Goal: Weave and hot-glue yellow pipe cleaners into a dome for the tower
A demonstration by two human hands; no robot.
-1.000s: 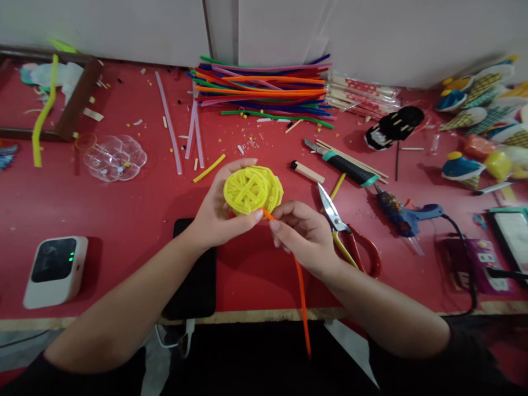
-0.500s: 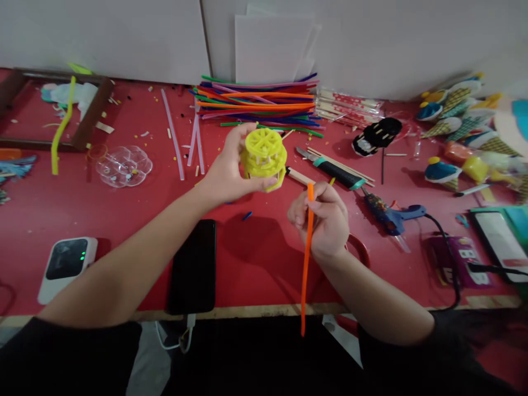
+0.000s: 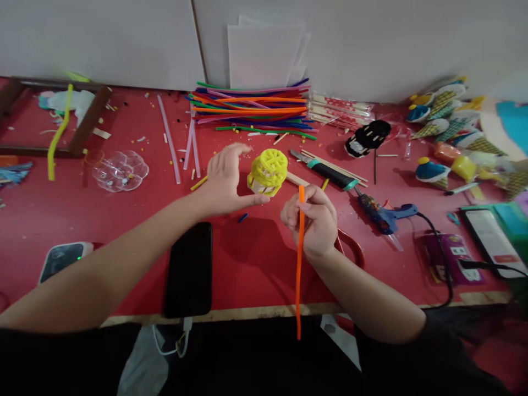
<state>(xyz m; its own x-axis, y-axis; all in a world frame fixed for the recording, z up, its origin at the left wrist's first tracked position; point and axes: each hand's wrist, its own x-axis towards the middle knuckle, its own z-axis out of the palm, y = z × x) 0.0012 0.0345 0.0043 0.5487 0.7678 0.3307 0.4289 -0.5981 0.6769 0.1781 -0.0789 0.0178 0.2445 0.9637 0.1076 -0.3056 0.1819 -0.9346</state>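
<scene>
A small yellow pipe-cleaner model (image 3: 268, 172), with a spoked round top and pale sticks in its sides, stands on the red table. Just to its left is my left hand (image 3: 226, 179), fingers and thumb spread, holding nothing. Between thumb and fingers my right hand (image 3: 317, 220) pinches an orange pipe cleaner (image 3: 300, 264) near its upper end. The strip hangs straight down past the table's front edge. Red-handled scissors (image 3: 353, 247) lie partly hidden behind my right wrist.
Behind the model lies a pile of coloured pipe cleaners (image 3: 251, 107). To the right are a utility knife (image 3: 332, 174), a glue gun (image 3: 381, 214) with its cord and a black model (image 3: 369, 137). A dark phone (image 3: 188, 269) lies near the front edge, a clear flower-shaped tray (image 3: 119, 171) farther left.
My left hand has let go of the yellow model, which was held up and now rests on the table. The orange pipe cleaner stays in my right hand. The view has shifted slightly.
</scene>
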